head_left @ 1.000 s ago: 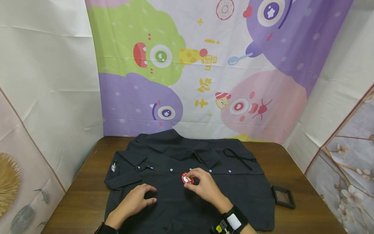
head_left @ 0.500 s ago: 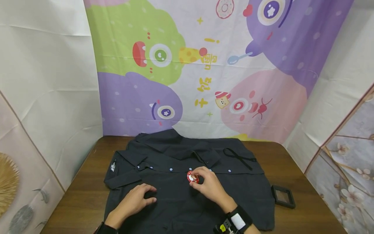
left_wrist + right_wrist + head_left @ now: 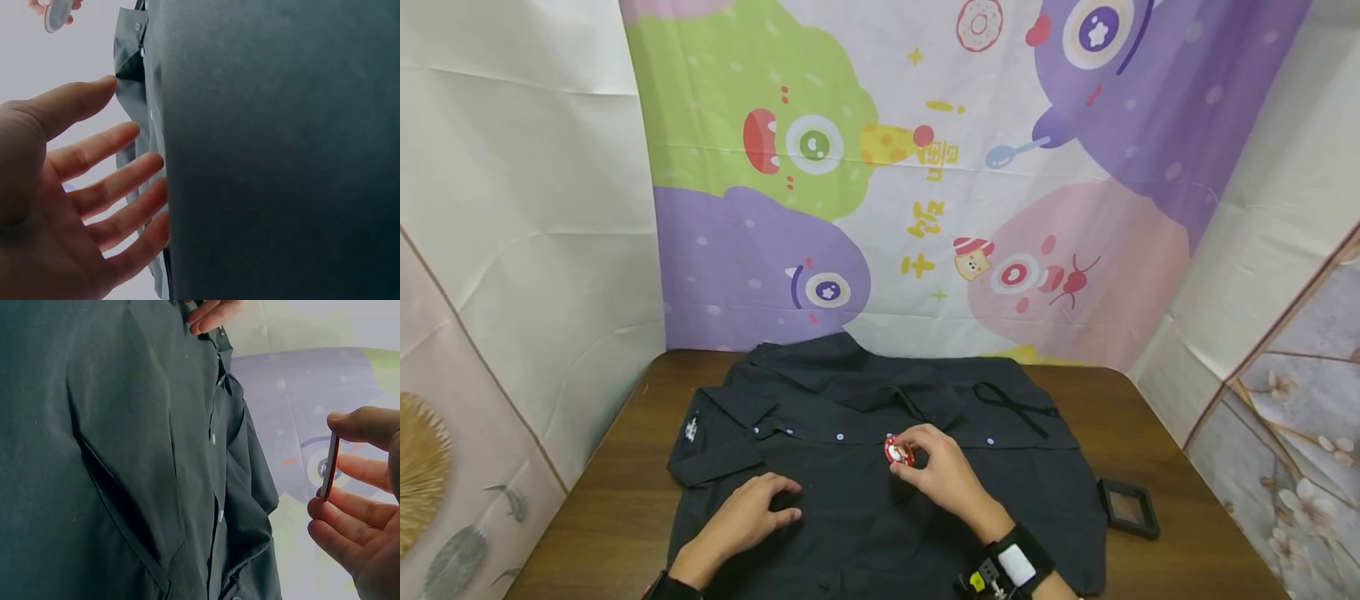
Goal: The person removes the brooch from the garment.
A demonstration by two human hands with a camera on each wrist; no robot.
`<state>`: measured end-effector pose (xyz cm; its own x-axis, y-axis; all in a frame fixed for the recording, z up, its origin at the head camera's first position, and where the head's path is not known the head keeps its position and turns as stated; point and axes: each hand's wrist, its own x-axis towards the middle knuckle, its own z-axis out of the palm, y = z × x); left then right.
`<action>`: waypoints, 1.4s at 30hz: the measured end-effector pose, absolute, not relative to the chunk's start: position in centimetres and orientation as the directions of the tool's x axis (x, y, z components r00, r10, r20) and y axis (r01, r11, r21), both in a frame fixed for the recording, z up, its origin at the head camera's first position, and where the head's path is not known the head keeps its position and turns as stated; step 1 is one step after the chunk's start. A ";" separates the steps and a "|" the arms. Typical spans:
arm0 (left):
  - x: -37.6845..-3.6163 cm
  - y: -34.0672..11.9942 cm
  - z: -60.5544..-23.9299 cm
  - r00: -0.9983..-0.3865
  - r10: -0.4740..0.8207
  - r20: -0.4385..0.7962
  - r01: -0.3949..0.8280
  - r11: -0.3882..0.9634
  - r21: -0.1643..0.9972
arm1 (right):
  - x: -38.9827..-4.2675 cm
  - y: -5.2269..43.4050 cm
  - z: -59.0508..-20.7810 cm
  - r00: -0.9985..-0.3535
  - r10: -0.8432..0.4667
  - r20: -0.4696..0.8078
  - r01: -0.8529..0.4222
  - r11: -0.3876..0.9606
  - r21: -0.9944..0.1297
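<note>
Badge (image 3: 898, 452), round, red-rimmed with a small pale figure on its face: we list it pinched by its rim between thumb and fingers (image 3: 350, 515) of our right hand (image 3: 942, 475), held just above the button placket of the shirt (image 3: 880, 492), near the collar. Seen edge-on from the right wrist, it is a thin, stiff disc; we judge it light, hard and somewhat slick at the face, so the rim is the place to hold it, and its back is best kept off the fingertips, since whatever fastening it has is hidden from us. Shirt, dark, short-sleeved, pale buttons: spread flat on the wooden counter (image 3: 587, 508), collar towards the backdrop; we judge it soft and limp, apt to bunch and slide if it is not held down. Left hand (image 3: 741, 521): fingers relaxed and nearly straight, resting on the cloth to the left of the badge, gripping nothing. Small dark box (image 3: 1129, 507): on the counter just beyond the shirt's right edge, contents hard to make out. Cut off at the lower frame edge: the shirt's hem and both forearms. Design on the badge too small to read
</note>
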<state>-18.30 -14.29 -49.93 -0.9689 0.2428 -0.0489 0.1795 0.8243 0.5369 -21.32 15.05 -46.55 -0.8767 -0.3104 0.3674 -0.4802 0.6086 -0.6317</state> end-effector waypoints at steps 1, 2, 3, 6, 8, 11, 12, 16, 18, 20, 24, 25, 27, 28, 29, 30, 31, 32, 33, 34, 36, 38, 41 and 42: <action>-18.3 -14.3 -49.9 -0.970 0.238 -0.048 0.177 0.829 0.530 | -21.3 15.1 -46.5 -0.876 -0.307 0.371 -0.481 0.605 -0.635; -18.4 -14.3 -49.9 -0.971 0.235 -0.047 0.177 0.836 0.519 | -21.3 15.1 -46.5 -0.875 -0.304 0.378 -0.483 0.602 -0.635; -18.4 -14.3 -50.0 -0.972 0.229 -0.048 0.173 0.842 0.511 | -21.4 15.1 -46.6 -0.872 -0.301 0.387 -0.489 0.600 -0.633; -18.4 -14.4 -49.9 -0.975 0.217 -0.050 0.165 0.856 0.489 | -21.4 15.1 -46.6 -0.862 -0.291 0.416 -0.503 0.591 -0.630; -18.5 -14.4 -50.0 -0.976 0.214 -0.048 0.164 0.857 0.489 | -21.4 15.1 -46.6 -0.854 -0.286 0.435 -0.515 0.589 -0.623; -18.4 -14.3 -50.0 -0.976 0.216 -0.039 0.170 0.854 0.492 | -21.4 15.2 -46.8 -0.848 -0.281 0.450 -0.523 0.583 -0.621; -18.3 -14.3 -50.0 -0.975 0.218 -0.033 0.174 0.852 0.494 | -21.5 15.2 -46.9 -0.848 -0.281 0.450 -0.524 0.582 -0.622; -18.1 -14.3 -50.2 -0.975 0.221 -0.010 0.187 0.849 0.494 | -21.5 15.3 -47.1 -0.852 -0.278 0.443 -0.517 0.578 -0.632; -18.1 -14.3 -50.2 -0.975 0.222 0.000 0.193 0.847 0.496 | -21.4 15.4 -47.2 -0.850 -0.280 0.446 -0.520 0.574 -0.632; -18.1 -14.4 -50.1 -0.975 0.222 0.003 0.194 0.846 0.497 | -21.4 15.5 -47.3 -0.846 -0.281 0.452 -0.526 0.572 -0.629; -18.1 -14.5 -50.0 -0.973 0.232 0.008 0.205 0.842 0.498 | -21.4 15.8 -47.5 -0.842 -0.285 0.458 -0.533 0.568 -0.627; -18.1 -14.5 -50.0 -0.973 0.233 0.006 0.205 0.843 0.497 | -21.4 15.9 -47.5 -0.843 -0.285 0.456 -0.532 0.568 -0.628; -18.2 -14.5 -49.9 -0.972 0.235 0.002 0.206 0.844 0.496 | -21.4 16.0 -47.6 -0.845 -0.283 0.453 -0.528 0.566 -0.632; -18.2 -14.5 -49.9 -0.971 0.237 0.001 0.207 0.844 0.494 | -21.4 16.1 -47.6 -0.847 -0.279 0.452 -0.526 0.564 -0.637; -18.2 -14.5 -49.9 -0.971 0.237 -0.003 0.205 0.845 0.494 | -21.4 16.2 -47.7 -0.849 -0.276 0.451 -0.523 0.563 -0.639; -18.2 -14.5 -49.8 -0.971 0.238 -0.005 0.204 0.847 0.491 | -21.3 16.2 -47.7 -0.850 -0.272 0.451 -0.521 0.563 -0.642; -18.2 -14.5 -49.8 -0.971 0.238 -0.006 0.205 0.848 0.489 | -21.3 16.3 -47.7 -0.851 -0.270 0.450 -0.518 0.564 -0.643; -18.2 -14.4 -49.8 -0.971 0.238 -0.007 0.204 0.849 0.487 | -21.4 16.3 -47.8 -0.852 -0.269 0.449 -0.517 0.564 -0.643; -18.2 -14.4 -49.8 -0.972 0.235 -0.008 0.202 0.851 0.485 | -21.4 16.3 -47.8 -0.853 -0.270 0.446 -0.516 0.565 -0.644; -18.2 -14.4 -49.7 -0.972 0.233 -0.011 0.199 0.853 0.482 | -21.4 16.4 -47.8 -0.853 -0.273 0.445 -0.516 0.566 -0.643; -18.2 -14.5 -49.7 -0.973 0.228 -0.021 0.191 0.857 0.479 | -21.4 16.4 -47.7 -0.855 -0.280 0.437 -0.514 0.574 -0.638; -18.1 -14.5 -49.7 -0.974 0.224 -0.026 0.185 0.859 0.477 | -21.4 16.4 -47.6 -0.858 -0.282 0.429 -0.509 0.578 -0.639; -18.0 -14.6 -49.7 -0.974 0.227 -0.030 0.185 0.858 0.479 | -21.3 16.6 -47.5 -0.873 -0.272 0.404 -0.484 0.580 -0.655; -18.0 -14.6 -49.7 -0.973 0.228 -0.030 0.186 0.857 0.481 | -21.3 16.7 -47.5 -0.879 -0.269 0.395 -0.475 0.577 -0.664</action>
